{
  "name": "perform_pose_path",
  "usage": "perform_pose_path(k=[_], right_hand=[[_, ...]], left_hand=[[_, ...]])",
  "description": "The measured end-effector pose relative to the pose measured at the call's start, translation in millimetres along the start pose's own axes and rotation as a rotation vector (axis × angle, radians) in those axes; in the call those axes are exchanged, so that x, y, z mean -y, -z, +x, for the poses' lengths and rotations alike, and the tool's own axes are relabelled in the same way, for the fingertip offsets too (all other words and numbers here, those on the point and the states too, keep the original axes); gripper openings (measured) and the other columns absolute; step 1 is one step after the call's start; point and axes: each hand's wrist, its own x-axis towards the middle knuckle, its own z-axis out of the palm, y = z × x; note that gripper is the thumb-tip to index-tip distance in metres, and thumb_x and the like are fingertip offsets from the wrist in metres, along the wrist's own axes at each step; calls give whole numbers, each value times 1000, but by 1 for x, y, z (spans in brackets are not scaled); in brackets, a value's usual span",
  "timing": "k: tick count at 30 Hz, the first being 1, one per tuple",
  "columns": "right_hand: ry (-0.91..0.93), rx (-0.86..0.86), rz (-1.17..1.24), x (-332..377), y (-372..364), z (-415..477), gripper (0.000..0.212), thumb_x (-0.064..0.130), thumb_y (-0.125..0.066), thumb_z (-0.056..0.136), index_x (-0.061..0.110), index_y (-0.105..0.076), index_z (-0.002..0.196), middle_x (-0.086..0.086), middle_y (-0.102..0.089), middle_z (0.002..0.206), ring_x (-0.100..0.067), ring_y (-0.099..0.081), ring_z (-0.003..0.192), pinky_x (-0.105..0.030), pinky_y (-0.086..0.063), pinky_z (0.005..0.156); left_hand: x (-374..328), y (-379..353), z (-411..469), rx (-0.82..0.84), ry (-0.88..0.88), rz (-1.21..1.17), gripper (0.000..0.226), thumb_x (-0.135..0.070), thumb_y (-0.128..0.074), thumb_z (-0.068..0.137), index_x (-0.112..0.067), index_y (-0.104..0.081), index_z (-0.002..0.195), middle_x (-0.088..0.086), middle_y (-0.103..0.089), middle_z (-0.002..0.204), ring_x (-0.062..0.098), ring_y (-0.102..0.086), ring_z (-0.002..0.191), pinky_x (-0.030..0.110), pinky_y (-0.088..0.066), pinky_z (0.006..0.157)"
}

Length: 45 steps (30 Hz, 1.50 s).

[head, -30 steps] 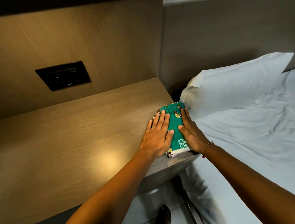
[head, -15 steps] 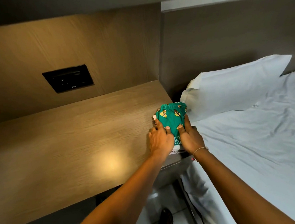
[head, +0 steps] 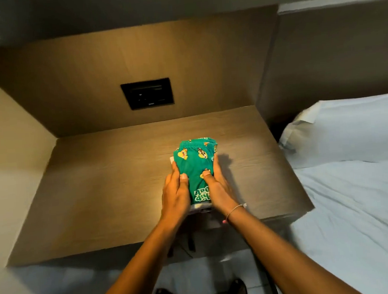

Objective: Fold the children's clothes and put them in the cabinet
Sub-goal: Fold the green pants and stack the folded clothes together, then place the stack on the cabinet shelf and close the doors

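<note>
A small stack of folded children's clothes (head: 195, 163), green with cartoon prints on top and a white layer underneath, sits over the middle of the wooden cabinet top (head: 94, 191). My left hand (head: 174, 192) grips its left side, thumb on the green fabric. My right hand (head: 218, 186) grips its right side, thumb on top, fingers tucked under the edge. A thin bracelet circles my right wrist. Whether the stack rests on the wood or is lifted slightly cannot be told.
A black socket panel (head: 147, 93) is set in the wooden back wall. A side wall (head: 8, 161) closes the left. A white pillow (head: 347, 127) and bed sheet (head: 360, 203) lie at the right. My dark shoes (head: 236, 289) stand on the tiled floor below.
My hands went from pressing flat on the clothes at the cabinet's right edge to gripping the stack by both sides. The stack now sits farther left, toward the cabinet's middle.
</note>
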Motion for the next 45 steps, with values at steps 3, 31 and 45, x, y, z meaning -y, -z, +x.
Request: perform_pose_path(k=[3,31,45], right_hand=[[40,83,-221,11,-47,0,61,48,-29,100,44,6,149,-12,-42,149,-36,-54,119,-47,-46,100],[21,46,6,19,-117,-16,71,49,-41,83,58,-5,143,3,-58,128,-28,-61,110,-53,-48,97],[632,131,302,115,5,-163,64,32,-43,96,52,-10,146,15,-43,145,-14,-54,125,-44,-51,97]], left_hand=[[20,50,1,-67,35,160,50,-37,-33,101,-20,-33,148,9,-52,113,26,-58,105,51,-52,91],[62,119,6,76,27,145,49,-38,-33,103,-27,-30,151,8,-58,133,20,-61,110,45,-53,93],[-103,119,-135,-111,-475,-112,61,-46,-34,97,-22,-24,153,6,-53,124,17,-61,110,45,-57,87]])
